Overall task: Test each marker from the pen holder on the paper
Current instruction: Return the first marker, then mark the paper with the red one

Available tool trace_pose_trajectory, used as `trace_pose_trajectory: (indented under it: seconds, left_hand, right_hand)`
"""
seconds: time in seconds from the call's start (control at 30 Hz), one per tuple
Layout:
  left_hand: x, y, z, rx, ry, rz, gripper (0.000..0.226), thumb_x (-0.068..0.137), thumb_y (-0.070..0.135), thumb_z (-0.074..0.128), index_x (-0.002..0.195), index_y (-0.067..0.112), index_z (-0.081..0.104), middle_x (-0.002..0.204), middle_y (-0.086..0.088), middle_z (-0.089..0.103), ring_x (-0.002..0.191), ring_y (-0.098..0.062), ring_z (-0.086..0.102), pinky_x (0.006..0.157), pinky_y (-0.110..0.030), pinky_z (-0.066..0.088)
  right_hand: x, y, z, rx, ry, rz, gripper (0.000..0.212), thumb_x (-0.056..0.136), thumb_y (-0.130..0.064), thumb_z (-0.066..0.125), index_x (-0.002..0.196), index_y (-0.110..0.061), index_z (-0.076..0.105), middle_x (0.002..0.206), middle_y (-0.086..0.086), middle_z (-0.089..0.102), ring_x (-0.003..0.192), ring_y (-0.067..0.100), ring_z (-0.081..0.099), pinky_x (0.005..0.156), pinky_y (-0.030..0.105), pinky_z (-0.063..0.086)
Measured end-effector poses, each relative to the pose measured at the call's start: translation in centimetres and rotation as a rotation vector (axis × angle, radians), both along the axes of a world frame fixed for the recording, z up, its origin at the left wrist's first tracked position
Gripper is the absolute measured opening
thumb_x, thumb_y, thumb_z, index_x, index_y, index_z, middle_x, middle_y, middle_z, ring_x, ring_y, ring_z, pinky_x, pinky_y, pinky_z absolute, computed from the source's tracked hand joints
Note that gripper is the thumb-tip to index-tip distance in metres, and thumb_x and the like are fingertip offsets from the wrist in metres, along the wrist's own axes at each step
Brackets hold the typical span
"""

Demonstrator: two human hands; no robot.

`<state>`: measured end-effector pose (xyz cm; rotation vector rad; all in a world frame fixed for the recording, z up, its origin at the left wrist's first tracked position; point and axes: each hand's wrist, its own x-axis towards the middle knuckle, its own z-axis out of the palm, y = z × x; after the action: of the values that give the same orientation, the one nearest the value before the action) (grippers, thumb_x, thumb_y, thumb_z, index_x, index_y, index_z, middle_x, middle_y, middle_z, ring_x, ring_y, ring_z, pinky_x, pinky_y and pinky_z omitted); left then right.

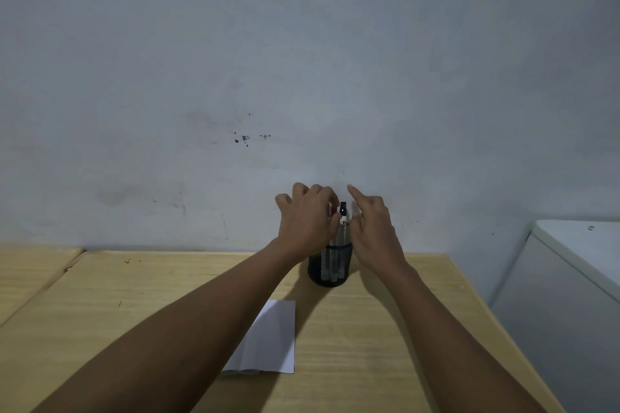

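Pale wood-grain table (385,329) against a scuffed grey wall (235,60). My left hand (307,218) and right hand (375,231), fingers loosely curled, flank capped markers (343,221) upright in a cylindrical black mesh holder (330,266); grip indiscernible. Folded white paper (271,339) lies nearer.

A plain room in a home or small office, by the look of it: a light wooden desk (369,329) is pushed against a bare, scuffed grey-white wall (302,60) with dark specks at about 11 o'clock from the holder. On the desk, a black mesh pen holder (330,265) stands at 12 o'clock with a folded white paper (271,339) nearer, and a white cabinet or appliance (577,278) sits at 3 o'clock.
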<state>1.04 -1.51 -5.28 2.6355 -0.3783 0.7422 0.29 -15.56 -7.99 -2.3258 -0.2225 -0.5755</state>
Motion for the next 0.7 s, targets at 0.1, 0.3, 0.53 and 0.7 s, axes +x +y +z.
trace_pose_trajectory:
  seconds: [0.1, 0.3, 0.53, 0.7]
  left_hand:
    - [-1.0, 0.4, 1.2, -0.119, 0.039, -0.033, 0.013, 0.090, 0.040, 0.063, 0.098, 0.030, 0.062, 0.092, 0.013, 0.071, 0.106, -0.015, 0.050, 0.079, -0.038, 0.020]
    - [-3.7, 3.7, 6.2, -0.820, 0.103, -0.036, 0.012, 0.080, 0.047, 0.072, 0.084, 0.036, 0.075, 0.080, 0.019, 0.075, 0.087, -0.002, 0.066, 0.090, -0.042, 0.036]
    - [-8.5, 9.3, 9.0, -1.324, 0.223, -0.139, 0.017, 0.084, 0.025, 0.076, 0.095, 0.012, 0.078, 0.084, 0.003, 0.076, 0.083, -0.010, 0.064, 0.068, -0.023, 0.043]
    - [-10.7, 11.5, 7.8, -1.394, 0.376, -0.116, 0.019, 0.083, 0.031, 0.077, 0.092, 0.014, 0.078, 0.093, -0.001, 0.078, 0.097, -0.020, 0.061, 0.069, -0.029, 0.037]
  right_hand:
    - [-1.1, 0.3, 1.2, 0.123, -0.074, -0.037, 0.046, 0.101, -0.019, 0.045, 0.145, -0.029, 0.045, 0.126, 0.001, 0.053, 0.116, 0.017, 0.050, 0.092, 0.039, 0.047]
    - [-4.0, 1.9, 4.6, 0.290, 0.066, 0.194, 0.028, 0.093, -0.025, 0.068, 0.120, -0.022, 0.068, 0.102, -0.008, 0.070, 0.090, -0.004, 0.064, 0.075, 0.013, 0.049]
    - [-7.8, 6.2, 8.6, 1.075, 0.190, 0.411, 0.015, 0.086, -0.005, 0.076, 0.100, -0.003, 0.074, 0.082, 0.015, 0.073, 0.066, 0.024, 0.070, 0.070, 0.032, 0.061]
    - [-9.9, 11.5, 9.1, 1.168, 0.211, 0.430, 0.016, 0.091, -0.020, 0.072, 0.096, -0.005, 0.072, 0.075, 0.007, 0.070, 0.067, 0.019, 0.065, 0.064, 0.031, 0.059]
